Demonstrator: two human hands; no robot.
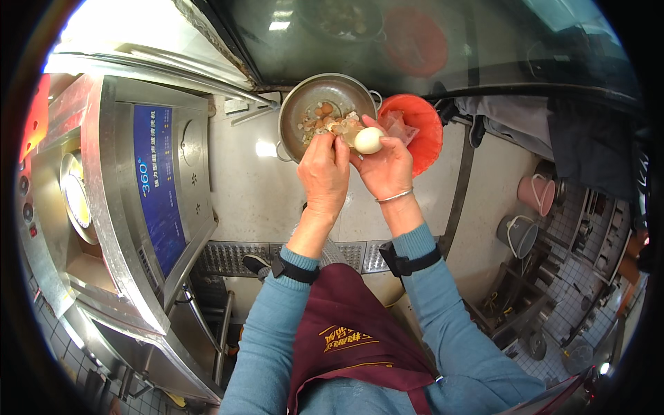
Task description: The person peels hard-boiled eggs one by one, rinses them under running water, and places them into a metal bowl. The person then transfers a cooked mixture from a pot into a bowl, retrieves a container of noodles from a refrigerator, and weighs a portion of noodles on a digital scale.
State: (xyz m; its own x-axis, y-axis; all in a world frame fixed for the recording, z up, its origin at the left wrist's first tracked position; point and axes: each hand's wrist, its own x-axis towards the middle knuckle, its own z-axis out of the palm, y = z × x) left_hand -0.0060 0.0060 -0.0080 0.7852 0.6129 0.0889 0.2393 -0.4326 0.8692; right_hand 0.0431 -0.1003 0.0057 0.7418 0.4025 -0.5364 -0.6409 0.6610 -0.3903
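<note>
My right hand is closed around a smooth, pale egg, which shows bare white on the side facing up. Beside it my left hand pinches a bit of brownish eggshell at the egg's left side. Both hands are held above the near rim of a round metal pan. Inside the pan lie several broken brown eggshells in a little liquid. My fingers hide part of the pan's near right side.
A red plastic bucket with a clear plastic bag in it stands right of the pan. At left is a steel machine with a blue panel. A pink bucket and a grey bucket stand at right. A metal grate runs near my feet.
</note>
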